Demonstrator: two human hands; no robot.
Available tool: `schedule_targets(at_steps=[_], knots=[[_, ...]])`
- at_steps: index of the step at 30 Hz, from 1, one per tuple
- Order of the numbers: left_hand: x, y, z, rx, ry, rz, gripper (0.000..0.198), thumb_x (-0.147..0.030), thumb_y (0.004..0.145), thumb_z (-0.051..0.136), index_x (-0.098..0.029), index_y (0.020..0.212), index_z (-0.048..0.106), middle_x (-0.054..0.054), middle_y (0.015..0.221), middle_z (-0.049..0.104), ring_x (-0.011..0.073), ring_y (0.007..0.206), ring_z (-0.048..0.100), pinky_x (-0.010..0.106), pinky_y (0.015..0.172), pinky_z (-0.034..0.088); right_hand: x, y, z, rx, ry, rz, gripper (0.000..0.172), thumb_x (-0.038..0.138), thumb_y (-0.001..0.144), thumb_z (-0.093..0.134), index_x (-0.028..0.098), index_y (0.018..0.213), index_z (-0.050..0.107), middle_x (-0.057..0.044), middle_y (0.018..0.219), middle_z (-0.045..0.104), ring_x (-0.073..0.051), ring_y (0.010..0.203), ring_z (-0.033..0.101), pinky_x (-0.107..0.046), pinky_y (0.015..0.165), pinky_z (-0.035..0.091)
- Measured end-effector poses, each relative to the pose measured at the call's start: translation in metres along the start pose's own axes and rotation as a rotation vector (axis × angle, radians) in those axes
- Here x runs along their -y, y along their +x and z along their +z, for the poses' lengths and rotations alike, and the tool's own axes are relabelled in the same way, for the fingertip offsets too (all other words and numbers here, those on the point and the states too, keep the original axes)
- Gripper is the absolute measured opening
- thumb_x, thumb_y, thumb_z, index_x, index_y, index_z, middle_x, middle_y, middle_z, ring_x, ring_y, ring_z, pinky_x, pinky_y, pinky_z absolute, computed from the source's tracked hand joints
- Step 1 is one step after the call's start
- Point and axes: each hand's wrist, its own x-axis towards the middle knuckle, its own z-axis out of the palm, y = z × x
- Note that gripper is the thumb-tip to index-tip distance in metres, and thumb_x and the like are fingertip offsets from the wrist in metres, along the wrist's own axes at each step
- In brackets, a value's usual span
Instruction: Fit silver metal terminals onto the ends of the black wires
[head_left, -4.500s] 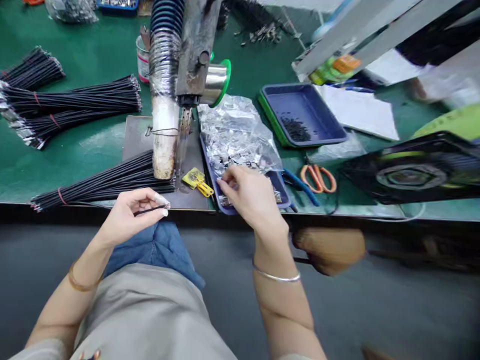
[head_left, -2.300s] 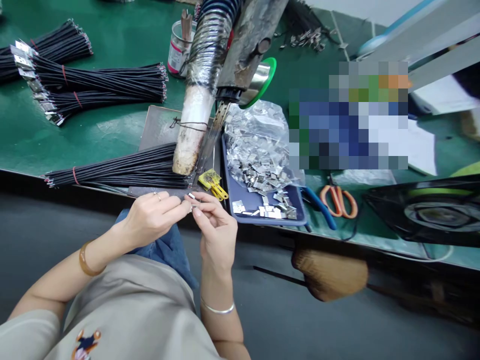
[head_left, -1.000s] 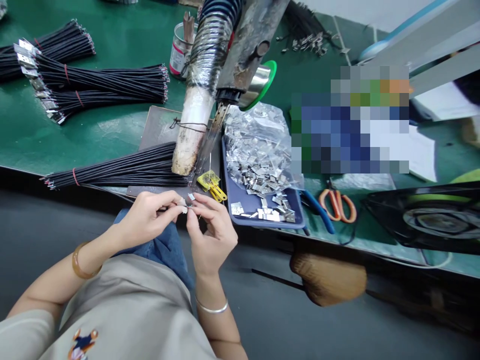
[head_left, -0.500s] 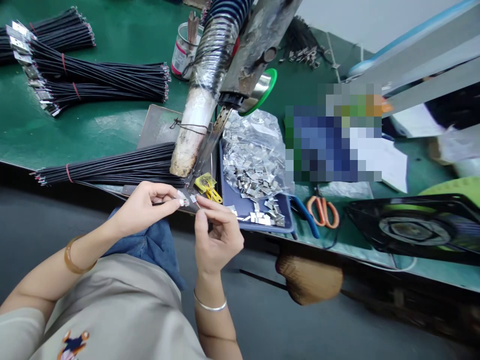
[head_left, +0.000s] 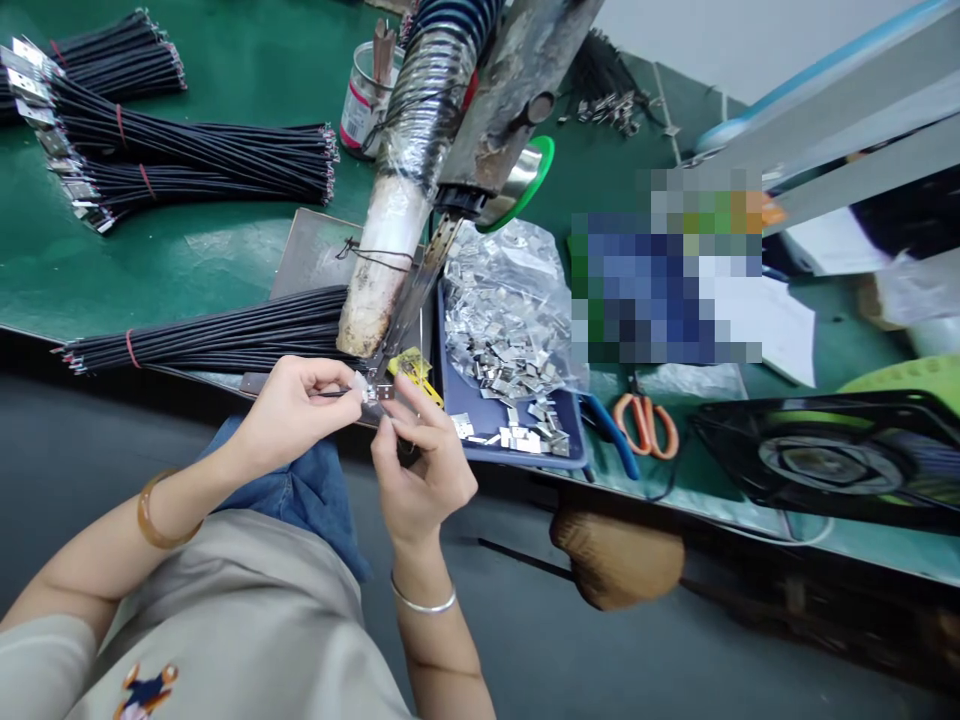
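Observation:
Between the thumb and fingers of my left hand (head_left: 319, 405), the end of a black cable is pinched. A metal USB plug (head_left: 384, 393) points right from those fingertips. My right hand (head_left: 424, 455) is close beside the plug, with the index finger above it and the thumb below it, apart from each other. Left of the hands lies a bundle of black cables (head_left: 247, 325) tied with a red band. A blue tray (head_left: 574, 445) holding loose metal shells (head_left: 525, 438) and a plastic bag of shells (head_left: 510, 290) sits to the right.
A fume hose (head_left: 382, 240) and a metal arm (head_left: 487, 120) hang over the bench near my hands. A yellow tool (head_left: 420, 372) lies by the tray. Orange-handled pliers (head_left: 646, 425) and a black fan (head_left: 825, 455) are farther right. More cable bundles (head_left: 202, 150) lie back left.
A small metal shell was by my right fingertips; now the metal plug extends from my left fingertips. My right hand has shifted slightly left, its index finger and thumb now apart.

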Motion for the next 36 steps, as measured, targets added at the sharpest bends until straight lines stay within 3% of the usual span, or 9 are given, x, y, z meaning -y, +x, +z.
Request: schedule_targets(at_steps=[4,9,13,22,29,36], knots=[[0.002,0.002,0.003,-0.039,0.004,0.013,0.012,-0.02,0.068,0.063,-0.011,0.065,0.071,-0.005,0.054,0.052,0.0044,0.049,0.036,0.017,0.048,0.034,0.001,0.005,0.0,0.022,-0.006,0.074,0.017,0.005,0.087,0.067,0.021,0.089,0.06,-0.009,0.111,0.079,-0.017,0.088,0.079,-0.028,0.078,0.067],[0.001,0.003,0.004,-0.073,0.009,0.002,0.016,-0.024,0.068,0.064,-0.01,0.066,0.071,-0.002,0.059,0.057,0.0062,0.054,0.042,0.018,0.052,0.037,0.004,0.013,-0.001,0.035,-0.016,0.066,0.016,0.006,0.087,0.067,0.02,0.087,0.06,-0.009,0.112,0.079,-0.017,0.088,0.079,-0.028,0.078,0.068],[-0.002,0.002,0.004,-0.097,0.018,-0.007,0.019,-0.027,0.068,0.064,-0.01,0.067,0.072,-0.003,0.057,0.053,0.0053,0.051,0.036,0.017,0.048,0.032,0.007,0.015,-0.003,0.036,-0.042,0.045,0.018,0.004,0.085,0.069,0.021,0.089,0.062,-0.008,0.112,0.079,-0.017,0.091,0.079,-0.028,0.08,0.068],[-0.001,-0.001,0.005,-0.033,0.092,-0.022,0.013,-0.022,0.068,0.059,-0.012,0.065,0.066,-0.005,0.056,0.045,0.0057,0.054,0.033,0.017,0.049,0.028,0.007,0.015,-0.01,0.081,-0.065,0.009,0.017,0.006,0.086,0.069,0.021,0.087,0.06,-0.008,0.102,0.08,-0.016,0.089,0.079,-0.026,0.079,0.066],[0.007,-0.002,0.006,-0.044,0.134,-0.008,0.017,-0.027,0.074,0.06,-0.011,0.069,0.063,-0.006,0.058,0.037,0.0063,0.056,0.03,0.018,0.052,0.028,0.005,0.016,-0.008,0.065,-0.104,0.018,0.016,0.007,0.086,0.07,0.021,0.087,0.062,-0.005,0.099,0.08,-0.017,0.09,0.078,-0.027,0.078,0.064],[-0.002,-0.004,0.008,-0.094,0.128,0.004,0.015,-0.026,0.072,0.061,-0.012,0.068,0.063,-0.006,0.056,0.034,0.0061,0.054,0.025,0.018,0.048,0.022,0.008,0.022,-0.007,0.057,-0.116,0.006,0.017,0.006,0.085,0.071,0.022,0.088,0.065,-0.005,0.099,0.08,-0.018,0.091,0.078,-0.029,0.08,0.063]])
